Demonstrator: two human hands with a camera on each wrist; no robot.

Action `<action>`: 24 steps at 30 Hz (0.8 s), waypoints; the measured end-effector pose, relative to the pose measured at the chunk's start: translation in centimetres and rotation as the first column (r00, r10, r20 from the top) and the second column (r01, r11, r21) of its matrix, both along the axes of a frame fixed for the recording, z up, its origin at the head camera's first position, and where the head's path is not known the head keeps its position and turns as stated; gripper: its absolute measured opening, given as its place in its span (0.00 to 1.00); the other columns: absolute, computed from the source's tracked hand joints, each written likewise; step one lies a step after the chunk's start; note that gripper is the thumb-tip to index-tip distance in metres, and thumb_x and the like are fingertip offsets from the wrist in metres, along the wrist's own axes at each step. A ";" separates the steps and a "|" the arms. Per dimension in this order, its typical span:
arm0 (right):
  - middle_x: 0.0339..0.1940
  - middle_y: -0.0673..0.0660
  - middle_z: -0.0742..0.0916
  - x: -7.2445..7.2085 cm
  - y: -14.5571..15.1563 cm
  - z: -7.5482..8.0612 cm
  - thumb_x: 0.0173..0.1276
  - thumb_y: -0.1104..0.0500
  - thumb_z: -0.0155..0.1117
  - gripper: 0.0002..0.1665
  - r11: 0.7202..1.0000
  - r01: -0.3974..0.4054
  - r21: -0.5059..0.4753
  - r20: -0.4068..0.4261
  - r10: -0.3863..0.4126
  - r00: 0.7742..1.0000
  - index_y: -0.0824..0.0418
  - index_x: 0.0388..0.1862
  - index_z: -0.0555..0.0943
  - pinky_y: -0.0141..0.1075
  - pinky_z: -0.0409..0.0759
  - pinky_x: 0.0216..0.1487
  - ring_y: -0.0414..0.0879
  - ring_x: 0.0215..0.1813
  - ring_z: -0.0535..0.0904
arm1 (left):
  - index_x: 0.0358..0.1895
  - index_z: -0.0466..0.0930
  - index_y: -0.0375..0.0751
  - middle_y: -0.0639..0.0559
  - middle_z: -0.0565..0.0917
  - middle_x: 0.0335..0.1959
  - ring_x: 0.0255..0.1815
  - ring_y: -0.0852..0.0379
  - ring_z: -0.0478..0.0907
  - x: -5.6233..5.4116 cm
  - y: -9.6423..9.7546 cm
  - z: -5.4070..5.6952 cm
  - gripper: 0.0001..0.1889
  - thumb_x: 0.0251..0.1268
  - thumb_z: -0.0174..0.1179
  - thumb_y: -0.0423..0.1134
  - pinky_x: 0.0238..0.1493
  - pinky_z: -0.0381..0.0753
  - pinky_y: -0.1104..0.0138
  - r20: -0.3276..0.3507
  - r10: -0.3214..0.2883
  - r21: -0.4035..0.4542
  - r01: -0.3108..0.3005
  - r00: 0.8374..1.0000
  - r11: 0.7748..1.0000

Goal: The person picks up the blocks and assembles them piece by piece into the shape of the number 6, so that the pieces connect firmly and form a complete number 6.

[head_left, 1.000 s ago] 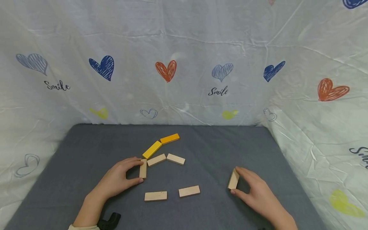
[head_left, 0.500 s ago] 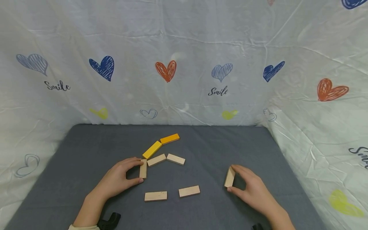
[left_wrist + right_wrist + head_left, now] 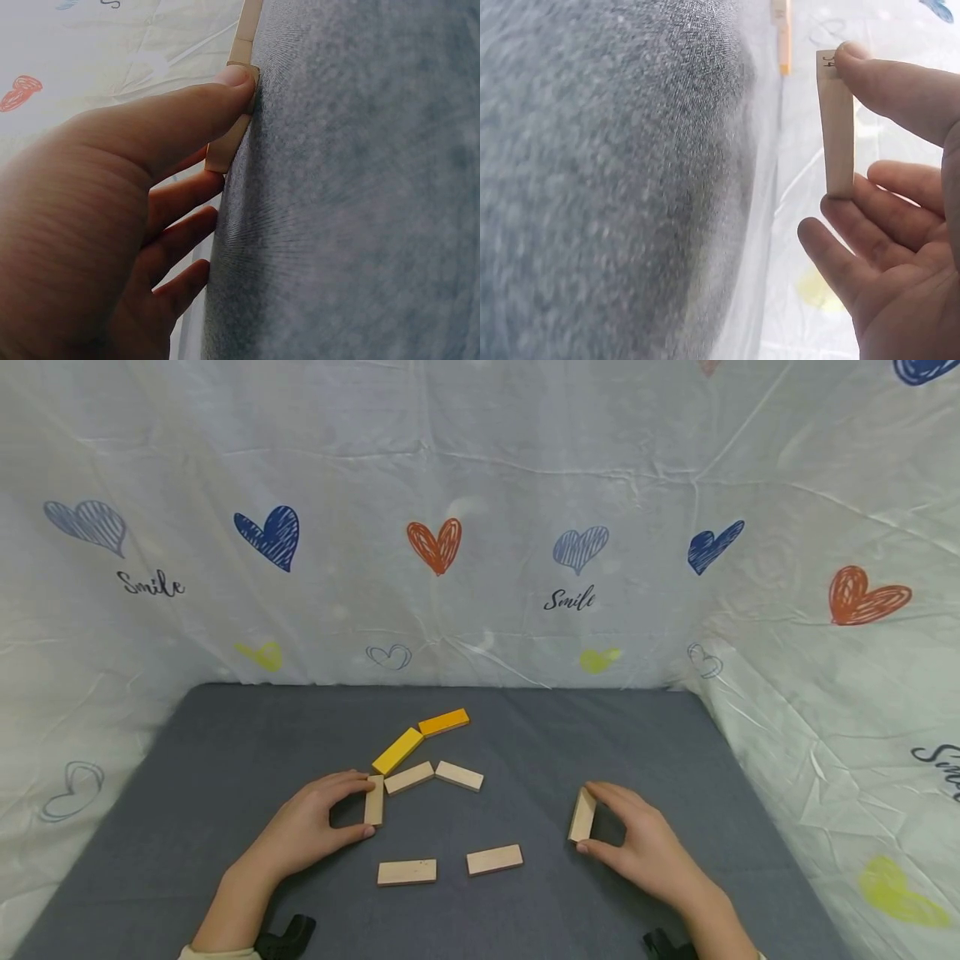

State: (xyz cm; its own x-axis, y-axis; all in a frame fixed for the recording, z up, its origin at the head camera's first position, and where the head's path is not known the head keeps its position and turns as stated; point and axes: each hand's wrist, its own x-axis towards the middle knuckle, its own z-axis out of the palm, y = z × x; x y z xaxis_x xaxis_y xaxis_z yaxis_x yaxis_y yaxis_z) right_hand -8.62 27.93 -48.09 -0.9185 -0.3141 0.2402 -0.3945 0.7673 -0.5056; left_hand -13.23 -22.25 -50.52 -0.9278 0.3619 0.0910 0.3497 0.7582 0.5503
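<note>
My left hand (image 3: pixel 315 818) pinches a plain wooden block (image 3: pixel 374 802) by its two short ends, at the left end of a row of blocks on the cloth. In the left wrist view the thumb covers part of that block. My right hand (image 3: pixel 648 843) holds another plain wooden block (image 3: pixel 582 815) between thumb and fingers, over the right side of the table. The right wrist view shows this block (image 3: pixel 838 135) raised off the grey cloth, with small dark marks on the end by the thumb.
Two plain blocks, one (image 3: pixel 409 777) and another (image 3: pixel 459 776), form an angle beside the left hand. Behind them lie a yellow block (image 3: pixel 398 751) and an orange block (image 3: pixel 444 722). Nearer the front are two separate plain blocks, a left one (image 3: pixel 407 872) and a right one (image 3: pixel 494 859).
My right hand has moved left and slightly away from me with its wooden block. The left hand and the blocks on the cloth have stayed in place.
</note>
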 end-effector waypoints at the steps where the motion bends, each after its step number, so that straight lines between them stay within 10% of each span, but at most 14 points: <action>1: 0.73 0.60 0.84 -0.1 -0.1 0.0 0.58 0.50 0.91 0.50 1.000 0.001 -0.003 0.011 -0.001 1.000 0.63 0.77 0.79 0.62 0.84 0.65 0.62 0.73 0.80 | 0.71 0.85 0.53 0.47 0.81 0.73 0.75 0.38 0.77 0.0 0.0 0.0 0.35 0.61 0.83 0.56 0.70 0.78 0.34 0.001 -0.001 0.000 0.001 1.000 1.000; 24: 0.72 0.57 0.84 -2.1 -2.6 -0.2 0.57 0.51 0.92 0.51 0.997 -0.054 -0.048 0.048 0.057 0.997 0.63 0.77 0.80 0.60 0.82 0.69 0.59 0.74 0.80 | 0.72 0.85 0.53 0.47 0.81 0.73 0.74 0.38 0.77 0.0 -0.2 -0.1 0.35 0.61 0.82 0.56 0.70 0.78 0.34 -0.002 -0.001 -0.007 0.001 1.000 1.000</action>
